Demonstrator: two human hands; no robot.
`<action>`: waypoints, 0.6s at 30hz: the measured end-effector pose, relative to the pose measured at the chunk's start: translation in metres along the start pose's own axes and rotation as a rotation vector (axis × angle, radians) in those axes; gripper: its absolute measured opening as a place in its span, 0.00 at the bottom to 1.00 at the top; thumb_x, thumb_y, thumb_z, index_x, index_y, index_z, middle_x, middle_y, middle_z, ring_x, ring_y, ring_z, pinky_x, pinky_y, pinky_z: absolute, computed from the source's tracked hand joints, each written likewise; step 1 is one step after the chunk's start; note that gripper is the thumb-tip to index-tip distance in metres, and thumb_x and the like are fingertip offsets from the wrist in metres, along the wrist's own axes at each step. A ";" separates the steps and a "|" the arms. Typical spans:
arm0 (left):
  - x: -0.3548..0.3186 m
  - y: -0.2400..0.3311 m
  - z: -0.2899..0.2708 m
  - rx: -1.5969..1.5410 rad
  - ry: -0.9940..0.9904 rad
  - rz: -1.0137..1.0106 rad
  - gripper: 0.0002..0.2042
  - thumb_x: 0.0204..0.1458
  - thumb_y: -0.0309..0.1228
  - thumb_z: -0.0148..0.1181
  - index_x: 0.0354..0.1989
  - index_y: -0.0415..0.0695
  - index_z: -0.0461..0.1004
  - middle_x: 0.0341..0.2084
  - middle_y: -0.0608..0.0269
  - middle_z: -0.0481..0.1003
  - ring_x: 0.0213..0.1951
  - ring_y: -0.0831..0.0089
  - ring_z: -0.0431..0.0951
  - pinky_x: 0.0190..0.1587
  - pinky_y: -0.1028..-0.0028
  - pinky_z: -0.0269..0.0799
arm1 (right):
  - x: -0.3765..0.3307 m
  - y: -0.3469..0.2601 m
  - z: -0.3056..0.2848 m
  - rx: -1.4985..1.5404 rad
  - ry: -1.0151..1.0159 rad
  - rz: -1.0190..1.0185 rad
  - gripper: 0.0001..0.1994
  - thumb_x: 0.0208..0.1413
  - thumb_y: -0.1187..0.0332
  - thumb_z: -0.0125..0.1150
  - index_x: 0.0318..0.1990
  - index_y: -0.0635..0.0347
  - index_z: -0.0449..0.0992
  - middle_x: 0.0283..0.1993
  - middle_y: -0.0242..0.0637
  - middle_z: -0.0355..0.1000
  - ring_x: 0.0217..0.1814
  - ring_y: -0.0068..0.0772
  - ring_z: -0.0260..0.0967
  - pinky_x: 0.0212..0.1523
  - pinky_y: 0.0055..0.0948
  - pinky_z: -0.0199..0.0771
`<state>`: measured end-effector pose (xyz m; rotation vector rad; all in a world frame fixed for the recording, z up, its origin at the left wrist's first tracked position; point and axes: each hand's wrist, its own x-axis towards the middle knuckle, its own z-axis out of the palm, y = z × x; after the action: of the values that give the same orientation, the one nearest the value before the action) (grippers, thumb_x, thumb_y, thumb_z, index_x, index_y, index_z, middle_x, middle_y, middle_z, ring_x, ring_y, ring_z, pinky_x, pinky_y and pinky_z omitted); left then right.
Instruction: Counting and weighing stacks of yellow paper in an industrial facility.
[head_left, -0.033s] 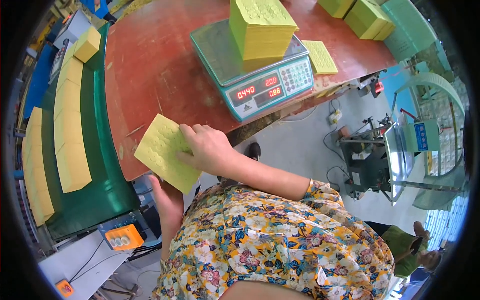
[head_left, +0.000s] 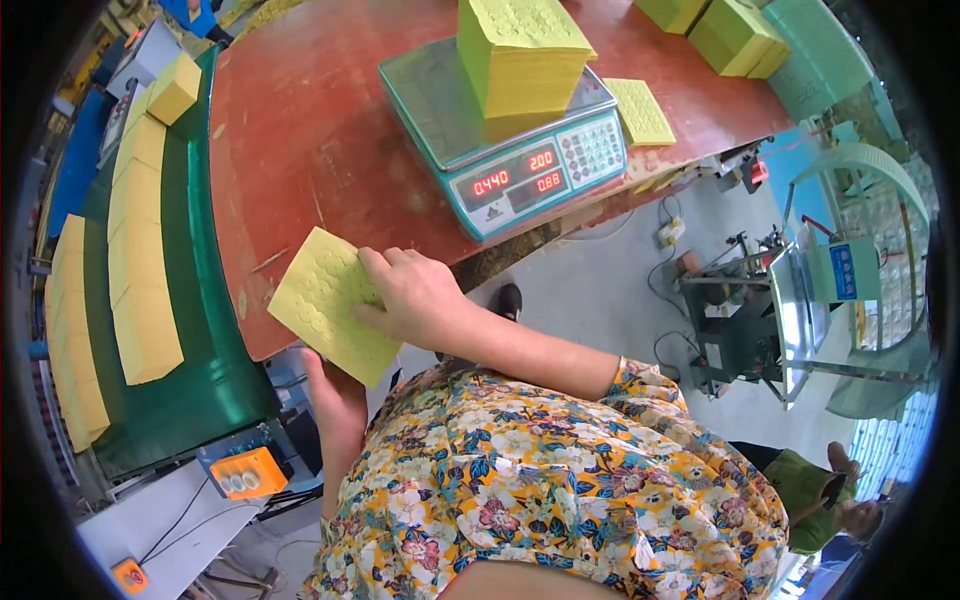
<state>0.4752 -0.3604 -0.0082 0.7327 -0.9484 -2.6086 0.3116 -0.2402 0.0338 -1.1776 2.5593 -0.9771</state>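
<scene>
A square pad of yellow paper [head_left: 325, 295], marked with rows of round embossed shapes, is tilted over the near left corner of the red table [head_left: 300, 150]. On its right side lies my right hand [head_left: 420, 300], thumb on the top face and fingers along the upper edge. My left hand [head_left: 338, 408] is at the pad's lower edge, thumb up beside it; its other fingers disappear beneath the paper, so their grip is hidden. Beyond, a tall stack of similar yellow paper [head_left: 525, 75] stands on a teal digital scale [head_left: 430, 110] with lit red digits.
A thin yellow pad [head_left: 640, 112] lies right of the scale, with more yellow stacks [head_left: 735, 40] farther back. Rows of yellow blocks [head_left: 140, 270] line a green surface [head_left: 215, 390] at left. Machinery [head_left: 740, 320] stands on the floor at right; a person in green [head_left: 815, 490] is lower right.
</scene>
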 end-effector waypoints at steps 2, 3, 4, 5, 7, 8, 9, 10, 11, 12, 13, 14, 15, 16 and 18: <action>0.004 -0.005 -0.001 0.080 0.038 0.016 0.30 0.65 0.51 0.45 0.70 0.48 0.52 0.66 0.58 0.60 0.66 0.61 0.61 0.67 0.60 0.56 | -0.004 0.002 0.002 0.030 0.013 0.002 0.30 0.48 0.54 0.67 0.54 0.64 0.68 0.38 0.49 0.73 0.43 0.51 0.74 0.42 0.44 0.75; 0.006 -0.006 -0.001 0.155 0.080 0.033 0.28 0.65 0.48 0.46 0.69 0.47 0.53 0.66 0.57 0.60 0.65 0.61 0.62 0.66 0.60 0.57 | -0.004 0.004 0.004 0.046 0.021 0.000 0.31 0.48 0.54 0.68 0.55 0.64 0.68 0.39 0.50 0.73 0.44 0.51 0.74 0.42 0.44 0.76; 0.010 -0.009 -0.005 0.164 0.077 0.034 0.28 0.65 0.48 0.46 0.69 0.47 0.53 0.66 0.57 0.60 0.65 0.61 0.62 0.66 0.60 0.57 | -0.004 0.006 0.005 0.062 0.028 -0.002 0.32 0.48 0.53 0.68 0.57 0.65 0.67 0.40 0.50 0.73 0.44 0.52 0.74 0.42 0.44 0.76; 0.011 -0.011 -0.012 0.184 0.097 0.038 0.27 0.65 0.46 0.46 0.68 0.47 0.55 0.65 0.57 0.60 0.64 0.62 0.63 0.66 0.61 0.59 | -0.003 0.007 0.004 0.069 0.033 -0.008 0.32 0.48 0.53 0.68 0.57 0.65 0.67 0.40 0.50 0.73 0.44 0.52 0.74 0.42 0.44 0.76; 0.013 -0.022 -0.024 0.208 0.104 0.040 0.25 0.65 0.44 0.46 0.67 0.47 0.57 0.65 0.57 0.61 0.63 0.63 0.64 0.65 0.61 0.60 | -0.004 0.018 -0.002 0.217 0.010 -0.035 0.32 0.52 0.54 0.66 0.58 0.67 0.67 0.43 0.52 0.75 0.47 0.53 0.74 0.46 0.42 0.76; 0.012 -0.024 -0.021 0.290 0.095 0.110 0.24 0.64 0.41 0.48 0.66 0.46 0.58 0.63 0.56 0.62 0.62 0.64 0.65 0.64 0.63 0.61 | -0.003 0.026 -0.005 0.217 0.017 -0.044 0.32 0.52 0.54 0.66 0.58 0.67 0.67 0.43 0.52 0.75 0.47 0.53 0.74 0.46 0.42 0.76; 0.014 -0.024 -0.018 0.371 0.086 0.182 0.23 0.64 0.39 0.51 0.64 0.45 0.60 0.62 0.55 0.64 0.62 0.65 0.66 0.64 0.64 0.62 | -0.002 0.034 -0.008 0.403 -0.013 0.084 0.30 0.54 0.55 0.65 0.58 0.68 0.68 0.45 0.54 0.75 0.48 0.53 0.74 0.48 0.41 0.75; 0.015 -0.016 -0.017 -0.141 0.118 0.001 0.23 0.61 0.29 0.56 0.64 0.43 0.60 0.58 0.54 0.67 0.61 0.67 0.66 0.63 0.66 0.63 | -0.001 0.042 -0.010 0.588 -0.046 0.211 0.28 0.56 0.56 0.64 0.57 0.69 0.69 0.46 0.55 0.75 0.50 0.54 0.75 0.49 0.39 0.75; 0.017 -0.018 -0.023 -0.143 0.110 0.020 0.23 0.61 0.29 0.56 0.64 0.43 0.60 0.58 0.54 0.67 0.61 0.67 0.66 0.63 0.66 0.63 | -0.002 0.052 -0.007 0.584 -0.043 0.190 0.28 0.56 0.56 0.64 0.57 0.69 0.69 0.46 0.55 0.75 0.50 0.54 0.75 0.49 0.39 0.75; 0.015 -0.023 -0.037 0.364 0.137 0.172 0.23 0.61 0.30 0.56 0.63 0.42 0.60 0.58 0.53 0.68 0.61 0.67 0.66 0.63 0.66 0.63 | -0.008 0.061 -0.002 0.541 -0.022 0.171 0.27 0.56 0.54 0.62 0.55 0.70 0.71 0.47 0.58 0.74 0.51 0.55 0.74 0.51 0.43 0.73; 0.012 -0.027 -0.047 0.870 0.164 0.323 0.22 0.61 0.32 0.56 0.63 0.41 0.61 0.57 0.52 0.69 0.60 0.68 0.66 0.63 0.65 0.63 | -0.012 0.068 0.000 0.497 0.001 0.154 0.27 0.57 0.53 0.61 0.53 0.70 0.72 0.49 0.60 0.74 0.52 0.57 0.73 0.52 0.46 0.72; 0.009 -0.028 -0.047 0.843 0.104 0.398 0.23 0.65 0.42 0.48 0.65 0.44 0.61 0.59 0.55 0.68 0.61 0.65 0.67 0.64 0.62 0.62 | -0.015 0.068 -0.002 0.480 -0.013 0.132 0.27 0.58 0.53 0.60 0.54 0.71 0.72 0.48 0.60 0.74 0.52 0.58 0.72 0.53 0.46 0.71; 0.009 -0.022 -0.022 0.837 0.099 0.412 0.23 0.65 0.42 0.48 0.65 0.44 0.61 0.59 0.55 0.68 0.61 0.65 0.67 0.64 0.62 0.62 | -0.017 0.074 -0.006 0.458 -0.022 0.118 0.27 0.59 0.53 0.58 0.54 0.72 0.71 0.48 0.60 0.74 0.53 0.59 0.72 0.53 0.45 0.71; -0.002 -0.009 0.015 0.423 0.107 0.289 0.25 0.65 0.45 0.45 0.66 0.45 0.59 0.59 0.56 0.68 0.62 0.64 0.66 0.64 0.61 0.62 | -0.017 0.078 -0.016 0.466 -0.054 0.122 0.28 0.61 0.52 0.57 0.55 0.74 0.70 0.48 0.60 0.74 0.53 0.59 0.72 0.53 0.44 0.72; -0.013 0.002 0.045 0.147 0.062 0.282 0.28 0.64 0.47 0.43 0.69 0.46 0.55 0.60 0.57 0.68 0.64 0.61 0.65 0.65 0.61 0.61 | -0.015 0.074 -0.048 0.624 -0.139 0.152 0.29 0.62 0.51 0.55 0.57 0.73 0.69 0.50 0.60 0.74 0.55 0.54 0.72 0.55 0.41 0.71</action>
<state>0.4615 -0.3331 0.0272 0.6565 -1.1439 -2.2800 0.2569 -0.1698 0.0228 -0.8228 1.9676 -1.4450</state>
